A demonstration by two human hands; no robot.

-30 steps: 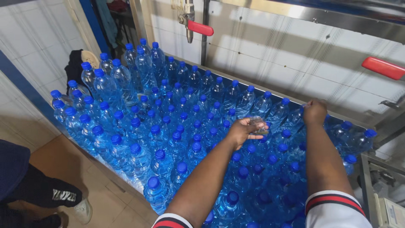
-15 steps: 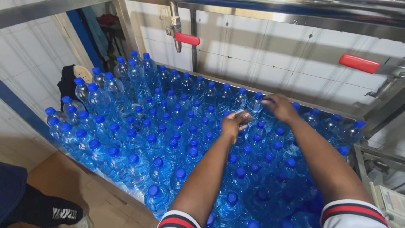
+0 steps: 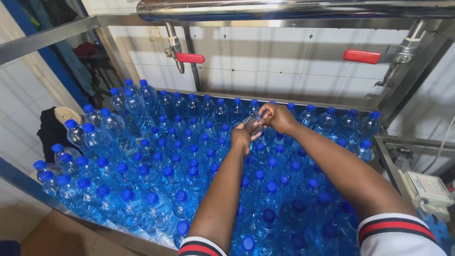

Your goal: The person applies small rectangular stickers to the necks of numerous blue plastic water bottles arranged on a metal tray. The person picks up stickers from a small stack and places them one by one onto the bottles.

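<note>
Above the packed blue-capped bottles [image 3: 161,189], the left hand [image 3: 244,136] grips a small clear piece [image 3: 252,124] (hard to identify) while the right hand [image 3: 277,117] pinches it, steadying it between them.

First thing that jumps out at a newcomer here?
The mass of blue-capped water bottles packed upright across the metal table. Near the far edge, the left hand and right hand meet around one small clear bottle. Above, two red valve handles hang from a steel pipe.
</note>
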